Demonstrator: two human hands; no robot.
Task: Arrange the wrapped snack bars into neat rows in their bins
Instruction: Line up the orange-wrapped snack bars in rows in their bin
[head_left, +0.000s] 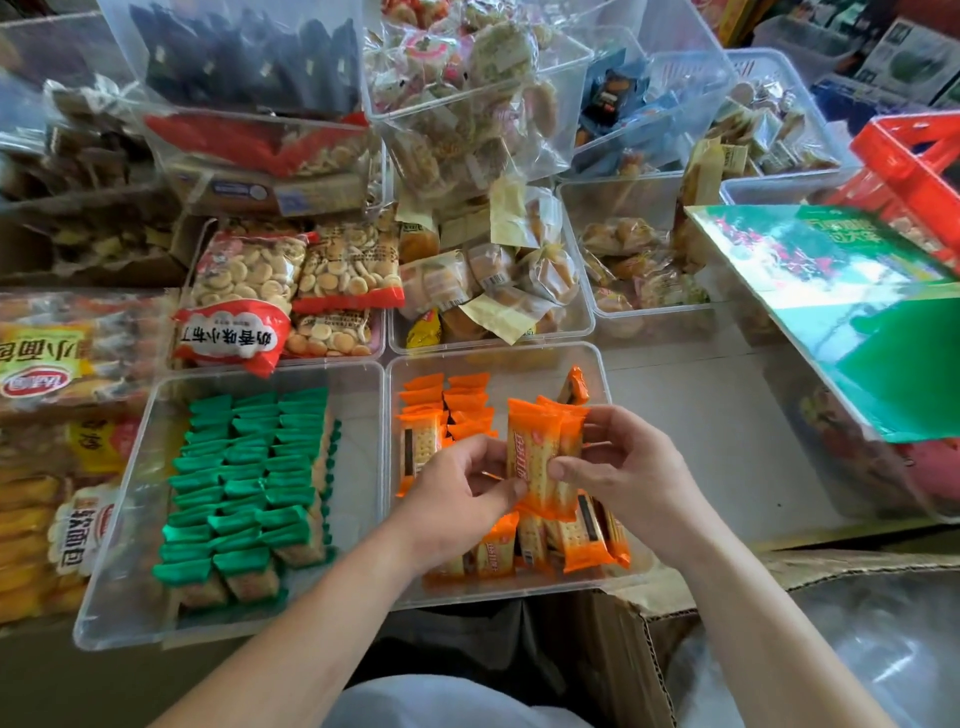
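Both forearms are reaching forward from the bottom of the view and meeting over the right-hand bin; the left hand (462, 488) is curling its fingers inward, with the thumb tip pressing against the lower left edge of a small bundle of orange foil-wrapped rectangular cracker bars (540, 457); the right hand (628, 467) is pinching the same bundle from the other side, thumb lying across the front and the fingers bending round the right edge and back; the bundle is standing roughly upright between the two hands, raised just above the bin's contents; its wrappers are showing crimped orange ends and a pale dotted cracker printed on the middle; how many bars are in it cannot be told exactly; below, the shallow clear plastic rectangular bin (524, 356) is holding more of the same bars, with tidy overlapping rows of orange bars (447, 400) filling the far left part, a looser cluster of bars (571, 540) lying along the near wall, and a single orange bar (574, 387) leaning near the far right corner; just beside it on the left, a second clear plastic bin (130, 467) is carrying green-wrapped snack bars (249, 483) lined up in three close rows.
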